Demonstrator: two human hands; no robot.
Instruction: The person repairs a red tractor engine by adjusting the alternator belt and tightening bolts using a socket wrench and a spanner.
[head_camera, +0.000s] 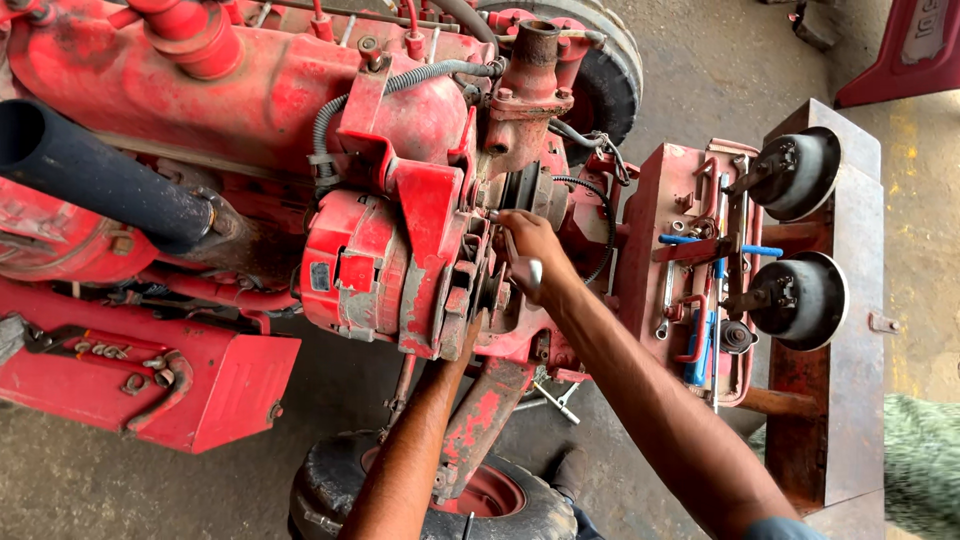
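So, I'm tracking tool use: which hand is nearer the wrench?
Right. The right hand grips the wrench; the left hand reaches in below it, mostly hidden behind the alternator.

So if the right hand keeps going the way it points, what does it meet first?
The right hand, gripping a metal wrench, points left toward the engine. First in line would likely be the pulley area beside the red alternator; depth is hard to judge, and it may already touch there.
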